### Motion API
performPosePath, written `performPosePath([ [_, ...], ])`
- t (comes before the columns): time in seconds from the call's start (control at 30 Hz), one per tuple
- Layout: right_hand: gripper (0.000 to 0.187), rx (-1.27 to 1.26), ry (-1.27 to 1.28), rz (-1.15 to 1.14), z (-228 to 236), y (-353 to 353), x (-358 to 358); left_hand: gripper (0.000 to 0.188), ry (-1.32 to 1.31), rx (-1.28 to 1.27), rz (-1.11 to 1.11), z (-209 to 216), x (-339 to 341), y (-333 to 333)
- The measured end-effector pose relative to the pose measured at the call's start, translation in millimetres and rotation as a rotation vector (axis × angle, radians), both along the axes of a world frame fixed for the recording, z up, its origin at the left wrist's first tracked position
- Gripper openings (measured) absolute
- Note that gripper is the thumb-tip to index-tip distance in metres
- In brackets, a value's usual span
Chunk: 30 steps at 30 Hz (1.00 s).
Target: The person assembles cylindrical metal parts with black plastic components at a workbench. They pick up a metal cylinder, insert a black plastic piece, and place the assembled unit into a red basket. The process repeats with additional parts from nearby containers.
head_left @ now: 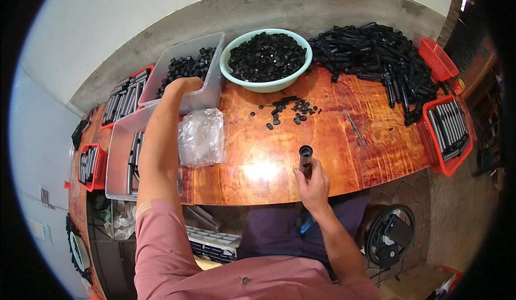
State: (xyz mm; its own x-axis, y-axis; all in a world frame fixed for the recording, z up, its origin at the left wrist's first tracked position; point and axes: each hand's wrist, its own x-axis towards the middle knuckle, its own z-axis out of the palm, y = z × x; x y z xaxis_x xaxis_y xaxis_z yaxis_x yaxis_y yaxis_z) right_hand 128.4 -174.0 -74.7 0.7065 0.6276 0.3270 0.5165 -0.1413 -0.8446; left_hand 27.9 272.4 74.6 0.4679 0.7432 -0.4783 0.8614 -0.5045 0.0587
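Observation:
My right hand (314,184) is wrapped round a short dark tube (305,157), held upright near the table's front edge with its open end facing up. My left arm stretches forward to a clear plastic bin (212,93) at the back left. There my left hand (185,85) reaches over the rim among small black caps (199,63); its fingers are hidden. A pale green bowl (267,87) heaped with small black parts stands right of the bin. Loose black pieces (301,112) lie on the table in front of the bowl.
A crumpled clear bag (201,139) lies beside my left forearm. A second clear bin (121,176) and red baskets (99,174) hold tubes at left. Black parts (371,53) pile up at back right, near a red basket of tubes (454,163). A thin rod (356,129) lies on the wooden table.

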Motion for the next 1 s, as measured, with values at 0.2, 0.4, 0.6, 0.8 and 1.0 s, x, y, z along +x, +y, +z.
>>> performPosePath([
  [0.2, 0.038, -0.017, 0.003, 0.007, 1, 1, -1, 0.043, -0.011, 0.032, 0.041, -23, -6, 29],
  [0.4, 0.038, -0.020, -0.013, 0.017, 0, 0, 1, 0.036, -0.057, 0.291, -0.200, -27, -6, 41],
  [0.6, 0.037, -0.024, 0.007, 0.027, 2, -1, -1, 0.040, -0.866, 0.654, 0.001, 9, -11, 6],
  [0.8, 0.033, 0.017, -0.061, 0.019, -2, -1, 1, 0.032, -1.292, -0.161, -0.152, 5, 17, -150],
  [1.0, 0.036, -0.005, -0.003, 0.056, 4, 0, -4, 0.040, -1.307, -0.567, -0.118, -57, 13, -248],
])
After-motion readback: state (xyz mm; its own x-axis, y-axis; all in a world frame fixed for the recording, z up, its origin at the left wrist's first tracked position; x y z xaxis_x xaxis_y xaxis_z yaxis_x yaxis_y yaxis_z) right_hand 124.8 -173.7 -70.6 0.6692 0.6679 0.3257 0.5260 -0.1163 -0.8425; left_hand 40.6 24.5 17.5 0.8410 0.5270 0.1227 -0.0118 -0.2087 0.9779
